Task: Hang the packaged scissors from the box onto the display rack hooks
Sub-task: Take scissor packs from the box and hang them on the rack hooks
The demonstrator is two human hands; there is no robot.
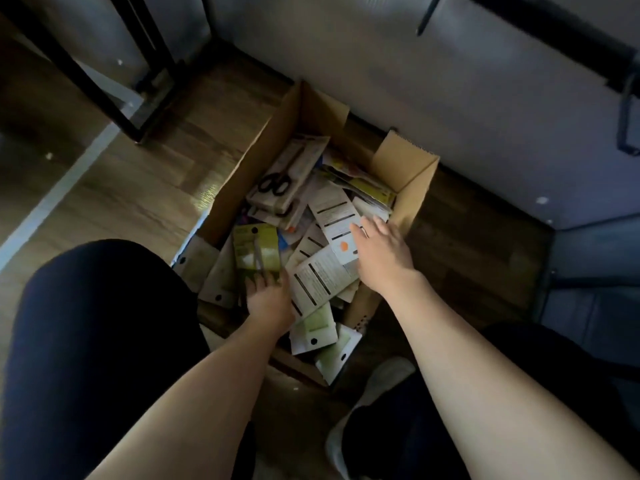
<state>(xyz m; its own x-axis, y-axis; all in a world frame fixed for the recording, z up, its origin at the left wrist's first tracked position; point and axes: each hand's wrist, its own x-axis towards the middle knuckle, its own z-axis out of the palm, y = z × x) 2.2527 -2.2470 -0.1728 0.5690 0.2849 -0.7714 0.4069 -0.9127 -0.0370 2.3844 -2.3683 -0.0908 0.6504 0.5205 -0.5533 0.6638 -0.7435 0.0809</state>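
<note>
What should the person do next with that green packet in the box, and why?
Probably lift the green packet clear of the cardboard box. The left hand already grips its lower end, while the right hand only rests flat on white packets, and nothing has reached the rack yet.

One cardboard box (277, 133), open-topped, on the floor. Two bare hands in the box: left hand (268, 299), right hand (382, 252). Inside, a loose heap of carded packages, overlapping; exact count not possible, well over a dozen. One green-carded package (256, 251) stands out at the left hand. One package with black-handled scissors (289, 176) lies face up near the far-left wall. Several white card backs with black bars, at least four (334, 211). One black metal frame (104, 95) at upper left.
</note>
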